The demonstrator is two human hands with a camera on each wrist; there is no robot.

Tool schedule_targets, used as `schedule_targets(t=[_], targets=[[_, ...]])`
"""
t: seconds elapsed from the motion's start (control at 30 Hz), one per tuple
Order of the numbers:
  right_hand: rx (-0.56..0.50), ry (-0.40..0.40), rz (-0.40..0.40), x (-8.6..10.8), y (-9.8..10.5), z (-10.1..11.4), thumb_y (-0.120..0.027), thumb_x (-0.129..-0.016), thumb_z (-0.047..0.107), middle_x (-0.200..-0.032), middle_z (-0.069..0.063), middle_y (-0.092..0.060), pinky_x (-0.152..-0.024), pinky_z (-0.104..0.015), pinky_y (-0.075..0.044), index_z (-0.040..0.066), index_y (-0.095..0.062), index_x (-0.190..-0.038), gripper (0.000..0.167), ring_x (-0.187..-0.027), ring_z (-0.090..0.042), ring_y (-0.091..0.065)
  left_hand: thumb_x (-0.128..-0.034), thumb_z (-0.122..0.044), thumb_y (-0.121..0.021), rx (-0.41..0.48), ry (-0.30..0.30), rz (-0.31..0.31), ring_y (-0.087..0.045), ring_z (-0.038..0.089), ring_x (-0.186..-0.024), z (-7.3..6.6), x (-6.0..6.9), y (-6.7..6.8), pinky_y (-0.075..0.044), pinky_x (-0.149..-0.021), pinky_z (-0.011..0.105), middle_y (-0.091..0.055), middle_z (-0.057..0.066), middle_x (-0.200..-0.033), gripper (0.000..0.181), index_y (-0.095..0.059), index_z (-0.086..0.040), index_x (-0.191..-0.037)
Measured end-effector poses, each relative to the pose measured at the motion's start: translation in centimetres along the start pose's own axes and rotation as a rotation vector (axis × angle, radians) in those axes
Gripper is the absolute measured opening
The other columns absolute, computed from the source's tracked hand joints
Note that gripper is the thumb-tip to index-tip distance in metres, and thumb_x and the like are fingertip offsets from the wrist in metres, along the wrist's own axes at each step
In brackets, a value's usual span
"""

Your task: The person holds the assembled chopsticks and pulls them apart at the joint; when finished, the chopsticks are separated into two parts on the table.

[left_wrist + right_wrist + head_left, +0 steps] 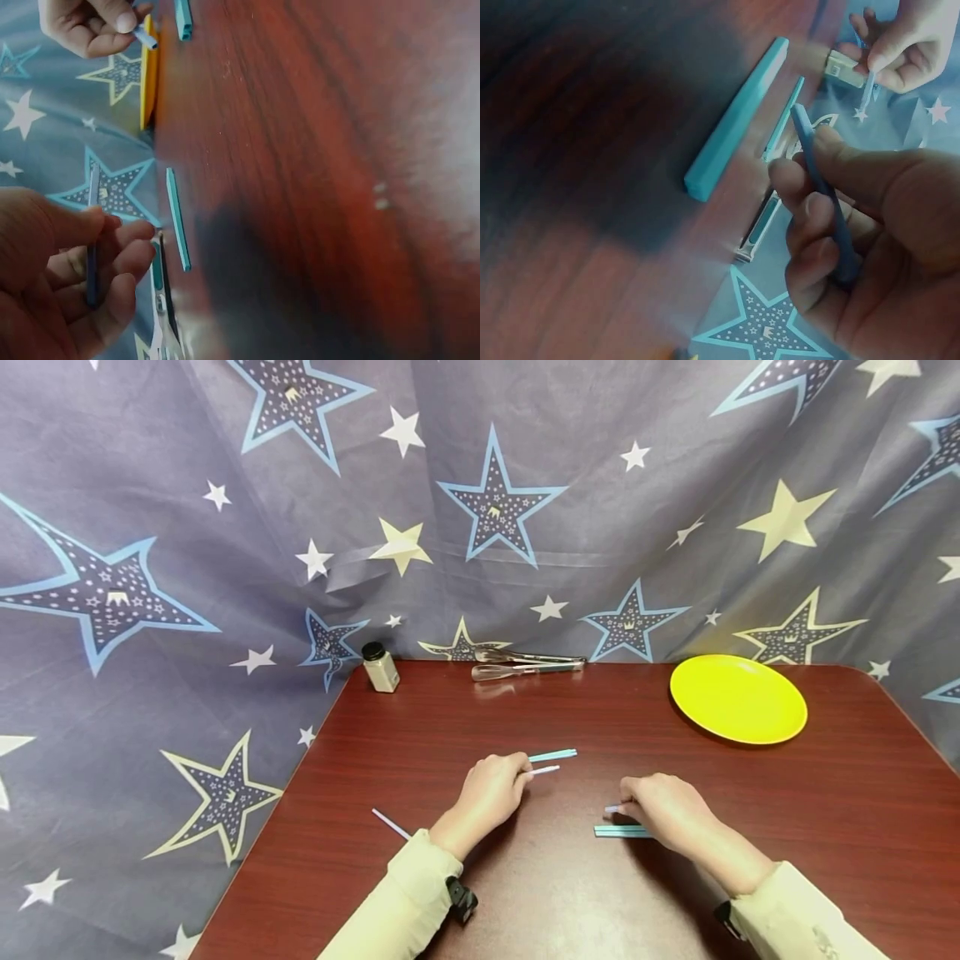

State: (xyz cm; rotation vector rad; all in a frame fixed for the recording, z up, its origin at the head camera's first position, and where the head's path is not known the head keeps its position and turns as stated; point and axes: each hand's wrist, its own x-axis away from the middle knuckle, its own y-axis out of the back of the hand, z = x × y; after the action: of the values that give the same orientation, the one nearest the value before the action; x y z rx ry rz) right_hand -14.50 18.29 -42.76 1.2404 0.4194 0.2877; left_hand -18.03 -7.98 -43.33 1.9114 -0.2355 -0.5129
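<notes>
My left hand pinches a thin lilac stick between thumb and fingers above the table. Just beyond it a teal stick pair lies on the wood. In the left wrist view, the lilac stick crosses my palm side. A second lilac stick is pinched in my right hand, its tip poking out to the left. Under that hand, another teal piece rests on the table, partly covered by the fingers. A further lilac stick lies left of my left forearm, which hides its lower end.
At the back right sits a yellow plate. Metal tongs lie along the back edge, and a small jar with a black lid stands at the back left corner. A star-patterned cloth hangs behind the table.
</notes>
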Motion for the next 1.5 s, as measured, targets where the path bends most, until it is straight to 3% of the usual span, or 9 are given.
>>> schedule_targets(t=[0.07, 0.23, 0.37, 0.5, 0.67, 0.9, 1.17, 1.5], targets=[[-0.009, 0.016, 0.006, -0.1, -0.3, 0.0, -0.074, -0.084, 0.012, -0.061, 0.012, -0.046, -0.052, -0.029, -0.039, 0.020, -0.051, -0.070, 0.028, -0.057, -0.010, -0.043, -0.0911, -0.011, -0.066, -0.046, -0.009, 0.018, -0.068, 0.021, -0.075, -0.1, -0.7, -0.3, -0.052, -0.063, 0.038, -0.070, -0.001, -0.081, 0.005, -0.068, -0.015, -0.093], [-0.010, 0.071, -0.010, -0.3, -0.8, 0.0, -0.070, -0.083, 0.003, -0.065, 0.012, -0.051, -0.054, -0.029, -0.042, 0.018, -0.055, -0.073, 0.024, -0.059, -0.010, -0.048, -0.0818, 0.005, -0.063, -0.133, -0.037, 0.058, -0.068, 0.024, -0.076, -0.8, -2.0, -0.9, -0.053, -0.061, 0.037, -0.070, 0.004, -0.084, 0.026, -0.067, -0.013, -0.100], [-0.010, 0.080, -0.036, -0.5, -1.0, 0.0, -0.075, -0.080, 0.006, -0.062, 0.013, -0.051, -0.053, -0.029, -0.040, 0.019, -0.055, -0.070, 0.026, -0.056, -0.009, -0.047, -0.0845, -0.006, -0.067, -0.220, -0.025, 0.030, -0.066, 0.025, -0.066, -1.3, -2.8, -1.4, -0.050, -0.054, 0.037, -0.066, 0.004, -0.072, 0.009, -0.062, -0.013, -0.085], [-0.003, 0.052, -0.031, -0.6, -1.2, 0.0, -0.079, -0.077, 0.010, -0.060, 0.013, -0.050, -0.051, -0.029, -0.039, 0.021, -0.054, -0.066, 0.029, -0.055, -0.008, -0.045, -0.0842, -0.018, -0.072, -0.313, -0.002, 0.000, -0.065, 0.024, -0.062, -1.5, -3.4, -2.0, -0.049, -0.051, 0.037, -0.065, 0.003, -0.067, 0.016, -0.059, -0.013, -0.076], [0.025, 0.041, -0.039, -0.6, -1.5, -0.1, -0.081, -0.075, 0.010, -0.065, 0.012, -0.050, -0.052, -0.029, -0.040, 0.022, -0.052, -0.064, 0.032, -0.058, -0.009, -0.048, -0.0831, -0.023, -0.075, -0.391, 0.018, 0.008, -0.066, 0.021, -0.067, -1.6, -3.8, -2.7, -0.050, -0.053, 0.035, -0.065, 0.000, -0.072, 0.014, -0.064, -0.015, -0.079], [0.021, 0.059, -0.028, -0.8, -2.0, -0.6, -0.081, -0.075, 0.013, -0.068, 0.012, -0.054, -0.053, -0.028, -0.042, 0.021, -0.057, -0.067, 0.027, -0.060, -0.008, -0.050, -0.0860, -0.026, -0.073, -0.452, 0.080, 0.095, -0.060, 0.022, -0.076, -1.7, -4.5, -3.3, -0.051, -0.056, 0.036, -0.063, 0.002, -0.081, 0.007, -0.073, -0.019, -0.088], [-0.002, 0.100, -0.011, -0.8, -2.1, -1.2, -0.080, -0.076, 0.011, -0.070, 0.012, -0.057, -0.055, -0.027, -0.042, 0.021, -0.061, -0.071, 0.022, -0.063, -0.006, -0.051, -0.0839, -0.015, -0.071, -0.480, 0.055, 0.086, -0.058, 0.021, -0.074, -1.7, -4.7, -3.7, -0.052, -0.055, 0.035, -0.064, 0.003, -0.081, 0.008, -0.074, -0.020, -0.088], [-0.053, 0.154, -0.029, -0.5, -1.9, -1.6, -0.076, -0.071, 0.000, -0.065, 0.016, -0.047, -0.054, -0.023, -0.036, 0.024, -0.054, -0.065, 0.033, -0.060, -0.002, -0.041, -0.0885, -0.010, -0.062, -0.511, 0.054, 0.087, -0.057, 0.021, -0.074, -1.8, -5.1, -4.2, -0.052, -0.055, 0.034, -0.066, 0.004, -0.082, 0.017, -0.077, -0.019, -0.088]])
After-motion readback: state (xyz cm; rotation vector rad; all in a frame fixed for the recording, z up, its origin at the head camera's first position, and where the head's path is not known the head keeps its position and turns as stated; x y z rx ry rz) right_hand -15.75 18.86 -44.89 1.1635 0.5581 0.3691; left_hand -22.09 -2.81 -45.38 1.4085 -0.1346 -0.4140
